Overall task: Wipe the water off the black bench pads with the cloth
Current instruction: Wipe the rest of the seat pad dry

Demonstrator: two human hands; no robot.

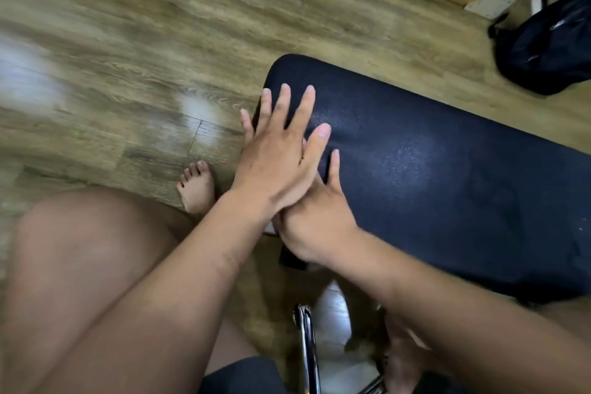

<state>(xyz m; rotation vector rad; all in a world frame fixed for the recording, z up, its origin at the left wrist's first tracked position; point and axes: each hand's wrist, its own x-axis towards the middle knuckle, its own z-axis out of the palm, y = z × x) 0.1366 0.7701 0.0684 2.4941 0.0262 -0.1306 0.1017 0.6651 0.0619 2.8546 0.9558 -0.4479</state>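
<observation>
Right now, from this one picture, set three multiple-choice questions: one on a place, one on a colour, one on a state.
1. Where does the dark bag lie? A on a shelf; B on the floor; C on a table.
2. What colour is the bench pad? A red; B black; C white.
3. How does the left hand hold its fingers? A straight and spread; B balled in a fist; C round a cloth.
Answers: B, it rests on wood planks; B, its surface is black; A, they extend apart over the pad's end.
</observation>
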